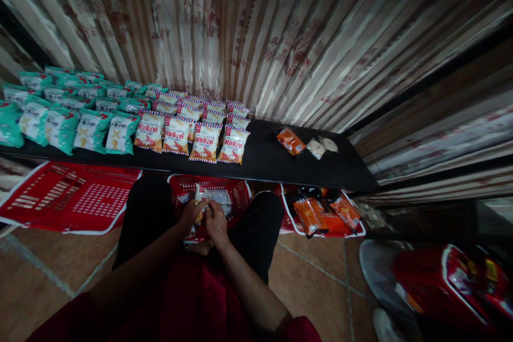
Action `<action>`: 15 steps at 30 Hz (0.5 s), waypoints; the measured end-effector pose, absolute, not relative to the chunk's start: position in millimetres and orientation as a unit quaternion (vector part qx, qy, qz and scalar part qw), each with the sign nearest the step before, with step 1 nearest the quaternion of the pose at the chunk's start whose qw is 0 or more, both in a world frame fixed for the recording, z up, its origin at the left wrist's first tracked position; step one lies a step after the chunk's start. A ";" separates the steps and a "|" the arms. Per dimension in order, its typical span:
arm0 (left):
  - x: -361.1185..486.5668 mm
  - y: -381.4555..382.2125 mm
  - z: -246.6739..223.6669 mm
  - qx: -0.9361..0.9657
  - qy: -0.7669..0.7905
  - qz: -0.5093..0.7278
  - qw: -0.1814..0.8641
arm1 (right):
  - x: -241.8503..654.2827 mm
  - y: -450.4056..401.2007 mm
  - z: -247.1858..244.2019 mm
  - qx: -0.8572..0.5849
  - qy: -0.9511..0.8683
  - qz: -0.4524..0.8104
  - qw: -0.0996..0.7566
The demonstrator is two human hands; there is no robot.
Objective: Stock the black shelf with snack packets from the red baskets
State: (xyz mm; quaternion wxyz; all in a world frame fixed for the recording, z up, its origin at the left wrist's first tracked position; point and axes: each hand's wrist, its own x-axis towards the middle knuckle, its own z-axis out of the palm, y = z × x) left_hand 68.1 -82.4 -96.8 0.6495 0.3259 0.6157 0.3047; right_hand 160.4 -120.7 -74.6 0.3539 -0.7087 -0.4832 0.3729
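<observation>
My left hand [191, 216] and my right hand [217, 223] are close together between my knees. Both are closed on one small snack bag [200, 194], white and orange, which they partly cover. Below them is a red basket [176, 181] with more packets inside, mostly dim. On the black shelf [264, 157] just ahead stand rows of similar white and orange snack bags [205, 141] with striped edges.
Teal and white snack bags [90, 131] fill the shelf's left part. Right of centre lie an orange packet [290, 141] and two pale packets [316, 148]. Red baskets flank my legs: one on the left [100, 197], another on the right with orange packets [308, 215]. A pleated curtain [240, 26] hangs behind.
</observation>
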 end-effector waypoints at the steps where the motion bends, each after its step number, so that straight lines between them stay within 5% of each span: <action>1: 67.8 -81.9 -95.8 0.318 0.615 0.302 0.655 | 160.5 -120.8 -74.5 -0.710 -0.480 0.373 0.355; 15: 61.1 -82.5 -92.0 0.263 0.605 0.296 0.691 | 174.3 -117.4 -98.7 -0.708 -0.415 0.413 0.395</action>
